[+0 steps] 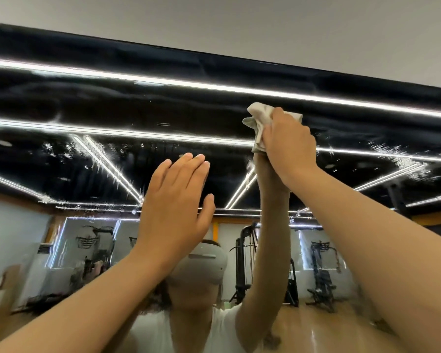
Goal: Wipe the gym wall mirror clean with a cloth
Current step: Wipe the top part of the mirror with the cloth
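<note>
I am facing a large, glossy gym wall mirror (112, 103) that is filling nearly the whole view. Its long top edge is running across from left to right, with a strip of pale grey wall (239, 21) above it. The glass is reflecting a dark ceiling with bright strip lights. White speckled smears (402, 159) are showing to the right of my raised arm, and more are lying lower to the left.

Both my bare arms are reaching up. My left hand (176, 200) is spread flat, fingers straight and together, thumb apart, holding nothing. It is lower and well left of the other. I cannot tell whether its palm is touching the glass.

My right hand (288, 143) is the higher one, nearer the top edge. Its fingers are curling round a crumpled off-white cloth (260, 115), which is bunching out above and to the left of my knuckles. The cloth is pressing on the glass, meeting its own reflection just below the top edge.

I judge the coming stroke is turning on the smears: the nearest patch is lying sideways to the right of the cloth, along the mirror's length.
</note>
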Demonstrator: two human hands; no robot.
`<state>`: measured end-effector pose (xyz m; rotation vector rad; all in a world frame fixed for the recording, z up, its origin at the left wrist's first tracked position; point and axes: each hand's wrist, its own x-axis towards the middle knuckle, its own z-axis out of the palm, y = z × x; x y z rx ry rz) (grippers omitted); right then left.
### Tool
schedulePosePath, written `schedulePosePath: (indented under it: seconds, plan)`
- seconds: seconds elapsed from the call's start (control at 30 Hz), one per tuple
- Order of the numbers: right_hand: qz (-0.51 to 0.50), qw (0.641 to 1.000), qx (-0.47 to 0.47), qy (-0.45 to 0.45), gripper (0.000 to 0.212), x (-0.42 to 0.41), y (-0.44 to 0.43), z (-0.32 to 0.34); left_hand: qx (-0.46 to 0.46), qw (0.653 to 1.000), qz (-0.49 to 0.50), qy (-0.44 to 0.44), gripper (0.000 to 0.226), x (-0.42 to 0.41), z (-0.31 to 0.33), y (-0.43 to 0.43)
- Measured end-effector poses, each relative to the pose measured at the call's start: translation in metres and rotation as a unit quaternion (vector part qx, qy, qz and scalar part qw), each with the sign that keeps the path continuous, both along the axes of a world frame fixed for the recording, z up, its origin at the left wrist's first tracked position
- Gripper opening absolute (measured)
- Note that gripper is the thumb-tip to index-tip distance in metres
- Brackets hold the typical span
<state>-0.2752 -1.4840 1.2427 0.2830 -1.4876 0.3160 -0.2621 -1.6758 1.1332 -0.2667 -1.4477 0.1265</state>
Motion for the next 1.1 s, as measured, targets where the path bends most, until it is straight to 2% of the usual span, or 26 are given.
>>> schedulePosePath:
  seconds: [0.67, 0.8, 1.1]
  plan:
    - [-0.032, 0.999, -0.004, 0.016, 0.029, -0.017, 0.064, -0.007, 0.005, 0.998, 0.057, 0.028, 0.054, 0.003, 0.003, 0.012]
    - [-0.031, 0.999, 0.007, 0.021, 0.027, -0.021, 0.076, -0.005, -0.029, 0.997, 0.063, 0.026, 0.056, -0.002, 0.003, 0.05]
    - [-0.039, 0.999, -0.008, 0.015, 0.024, -0.035, 0.138, -0.007, -0.08, 0.997, -0.017, 0.014, 0.057, -0.028, 0.008, 0.157]
